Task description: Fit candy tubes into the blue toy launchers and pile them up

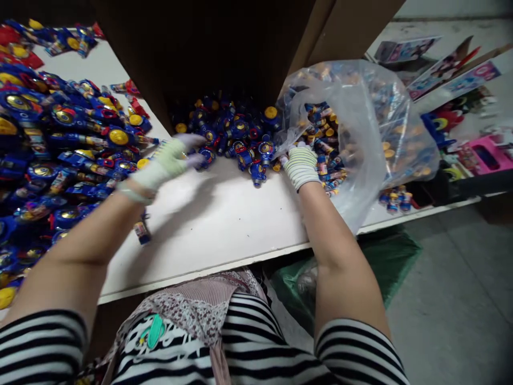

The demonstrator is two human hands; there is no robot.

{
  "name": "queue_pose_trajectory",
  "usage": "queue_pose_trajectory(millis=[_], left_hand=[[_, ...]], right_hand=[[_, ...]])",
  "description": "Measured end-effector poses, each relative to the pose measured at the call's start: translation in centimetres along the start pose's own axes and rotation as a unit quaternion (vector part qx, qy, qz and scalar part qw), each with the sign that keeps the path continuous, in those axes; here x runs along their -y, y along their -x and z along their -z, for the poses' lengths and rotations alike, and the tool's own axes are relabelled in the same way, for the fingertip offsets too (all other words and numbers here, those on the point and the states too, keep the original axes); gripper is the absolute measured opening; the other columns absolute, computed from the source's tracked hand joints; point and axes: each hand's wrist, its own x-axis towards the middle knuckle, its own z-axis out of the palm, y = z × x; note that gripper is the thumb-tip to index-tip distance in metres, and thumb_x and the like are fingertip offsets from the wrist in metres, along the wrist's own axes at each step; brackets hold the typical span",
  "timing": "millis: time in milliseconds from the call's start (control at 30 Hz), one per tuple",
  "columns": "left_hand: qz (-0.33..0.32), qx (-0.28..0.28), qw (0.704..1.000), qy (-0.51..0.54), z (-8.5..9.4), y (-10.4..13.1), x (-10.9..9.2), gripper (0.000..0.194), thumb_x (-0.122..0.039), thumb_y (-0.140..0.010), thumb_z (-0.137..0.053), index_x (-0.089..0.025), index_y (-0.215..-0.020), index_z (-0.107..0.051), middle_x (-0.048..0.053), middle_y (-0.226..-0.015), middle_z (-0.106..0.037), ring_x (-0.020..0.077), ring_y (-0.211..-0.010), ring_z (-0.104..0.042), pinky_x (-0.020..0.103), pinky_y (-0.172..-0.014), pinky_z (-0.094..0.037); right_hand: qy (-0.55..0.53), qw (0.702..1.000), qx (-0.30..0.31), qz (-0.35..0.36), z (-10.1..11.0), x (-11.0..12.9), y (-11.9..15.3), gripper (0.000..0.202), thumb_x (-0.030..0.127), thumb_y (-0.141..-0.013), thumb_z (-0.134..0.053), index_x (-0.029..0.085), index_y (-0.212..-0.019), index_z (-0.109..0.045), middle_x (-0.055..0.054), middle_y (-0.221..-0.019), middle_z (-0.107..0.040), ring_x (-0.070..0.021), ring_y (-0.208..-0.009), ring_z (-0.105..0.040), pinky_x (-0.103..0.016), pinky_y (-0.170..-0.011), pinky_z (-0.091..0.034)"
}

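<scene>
My left hand (170, 159), in a pale glove with lilac fingertips, is stretched out and blurred, its fingers apart. It hovers over the white table beside a heap of blue toy pieces (240, 128) with yellow caps and red trim. My right hand (302, 164), in a striped glove, is at the mouth of a clear plastic bag (360, 123). Its fingers are curled down, and what they grip is hidden. Inside the bag lie many small bottles (320, 128) with yellow caps and printed labels.
A cardboard box (208, 43) rises behind the heap. Blue toys with bottles attached (72, 139) cover the left side of the white table (240, 214). One small bottle (142, 230) lies near my left forearm. Printed cartons (452, 75) and a pink piece (489, 152) are at right.
</scene>
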Motion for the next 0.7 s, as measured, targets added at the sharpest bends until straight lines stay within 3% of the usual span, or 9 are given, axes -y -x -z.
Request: queue_pose_trajectory(millis=[67, 167, 267, 367, 467, 533, 600, 633, 700], left_hand=[[-0.055, 0.087, 0.993, -0.051, -2.6, -2.4, -1.4, 0.056, -0.017, -0.085, -0.068, -0.013, -0.139, -0.056, 0.014, -0.144, -0.054, 0.0311, -0.136, -0.048, 0.048, -0.12, -0.038], [-0.012, 0.134, 0.983, -0.125, -7.4, -6.0, -4.3, 0.069, -0.005, -0.084, -0.06, -0.017, -0.151, -0.046, 0.018, -0.159, -0.035, 0.04, -0.146, -0.034, 0.054, -0.12, -0.033], [0.039, 0.156, 0.977, -0.14, -9.9, -6.3, -4.9, 0.068, -0.006, -0.088, -0.054, -0.02, -0.154, -0.042, 0.023, -0.149, -0.042, 0.041, -0.132, -0.05, 0.052, -0.105, -0.046], [0.036, 0.168, 0.982, -0.078, -9.8, -3.1, -3.2, 0.064, -0.017, -0.082, -0.069, -0.02, -0.144, -0.051, 0.019, -0.136, -0.051, 0.036, -0.115, -0.059, 0.047, -0.098, -0.051], [0.086, 0.119, 0.984, 0.096, -8.7, 1.1, -1.6, 0.058, -0.02, -0.074, -0.077, -0.017, -0.128, -0.055, 0.013, -0.122, -0.058, 0.0292, -0.109, -0.06, 0.042, -0.099, -0.05], [0.141, 0.072, 0.947, 0.278, -8.0, 3.4, -1.4, 0.058, -0.027, -0.078, -0.075, -0.016, -0.129, -0.048, 0.01, -0.114, -0.062, 0.0237, -0.101, -0.062, 0.037, -0.093, -0.053], [0.157, 0.049, 0.898, 0.408, -7.2, 5.2, -1.7, 0.057, -0.037, -0.082, -0.075, -0.016, -0.128, -0.046, 0.008, -0.108, -0.063, 0.0189, -0.091, -0.062, 0.03, -0.083, -0.053], [0.15, 0.051, 0.884, 0.441, -6.9, 5.8, -1.9, 0.056, -0.041, -0.083, -0.075, -0.016, -0.125, -0.048, 0.008, -0.105, -0.063, 0.0167, -0.087, -0.061, 0.027, -0.078, -0.051], [0.139, 0.068, 0.876, 0.457, -6.2, 6.6, -2.3, 0.053, -0.046, -0.082, -0.076, -0.015, -0.117, -0.052, 0.005, -0.097, -0.062, 0.0126, -0.076, -0.056, 0.023, -0.07, -0.048]], right_hand=[[0.017, 1.0, 0.019, -0.007, 0.0, 0.2, 1.0, 0.041, 0.037, -0.093, -0.058, 0.013, -0.126, -0.065, -0.02, -0.13, -0.061, -0.0356, -0.119, -0.057, -0.047, -0.097, -0.048], [0.023, 0.993, 0.106, -0.043, -0.9, -0.1, 3.8, 0.043, 0.04, -0.091, -0.059, 0.014, -0.125, -0.066, -0.018, -0.118, -0.068, -0.0335, -0.108, -0.065, -0.042, -0.092, -0.051], [-0.022, 0.982, 0.188, -0.002, -2.2, -0.5, 7.5, 0.052, 0.037, -0.09, -0.059, 0.016, -0.138, -0.058, -0.016, -0.119, -0.07, -0.0295, -0.104, -0.068, -0.036, -0.089, -0.051], [-0.039, 0.978, 0.191, 0.074, -3.2, -0.5, 10.5, 0.054, 0.034, -0.091, -0.056, 0.018, -0.142, -0.055, -0.019, -0.124, -0.067, -0.0302, -0.104, -0.068, -0.039, -0.088, -0.051], [-0.147, 0.978, 0.136, 0.066, -3.5, 0.2, 12.1, 0.04, 0.032, -0.09, -0.055, 0.015, -0.126, -0.064, -0.018, -0.114, -0.069, -0.0295, -0.099, -0.068, -0.042, -0.088, -0.051], [-0.323, 0.939, 0.101, 0.054, -3.5, 1.0, 12.9, 0.043, 0.035, -0.089, -0.057, 0.015, -0.127, -0.06, -0.015, -0.108, -0.07, -0.0252, -0.092, -0.069, -0.039, -0.085, -0.054], [-0.478, 0.872, 0.082, 0.058, -3.4, 2.2, 13.9, 0.049, 0.044, -0.09, -0.058, 0.016, -0.131, -0.056, -0.012, -0.107, -0.07, -0.0221, -0.086, -0.07, -0.038, -0.08, -0.056], [-0.523, 0.846, 0.078, 0.066, -3.3, 2.9, 14.5, 0.051, 0.048, -0.09, -0.059, 0.017, -0.131, -0.057, -0.012, -0.108, -0.07, -0.0216, -0.085, -0.07, -0.038, -0.079, -0.057], [-0.551, 0.826, 0.078, 0.089, -3.1, 4.3, 15.5, 0.049, 0.051, -0.091, -0.058, 0.019, -0.128, -0.06, -0.013, -0.114, -0.07, -0.0221, -0.089, -0.07, -0.038, -0.082, -0.057]])
